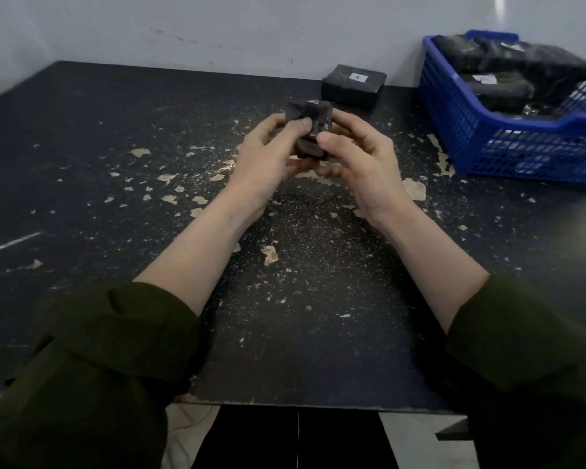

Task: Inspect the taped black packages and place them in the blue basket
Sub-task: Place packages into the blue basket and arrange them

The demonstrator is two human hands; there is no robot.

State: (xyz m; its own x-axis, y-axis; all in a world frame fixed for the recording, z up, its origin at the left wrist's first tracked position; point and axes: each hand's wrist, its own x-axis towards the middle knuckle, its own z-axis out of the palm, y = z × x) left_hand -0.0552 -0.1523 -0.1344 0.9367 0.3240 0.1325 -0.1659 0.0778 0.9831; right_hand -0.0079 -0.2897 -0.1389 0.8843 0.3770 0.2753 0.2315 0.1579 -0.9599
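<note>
A small taped black package is held upright above the middle of the black table, blurred by motion. My left hand grips its left side with the thumb on its front. My right hand holds its right side, thumb curled against it. A second black package with a white label lies flat on the table behind, near the wall. The blue basket stands at the far right and holds several black packages.
The black table is worn, with pale chipped patches around the hands. A grey wall runs along its far edge. The table's near edge lies between my dark green sleeves.
</note>
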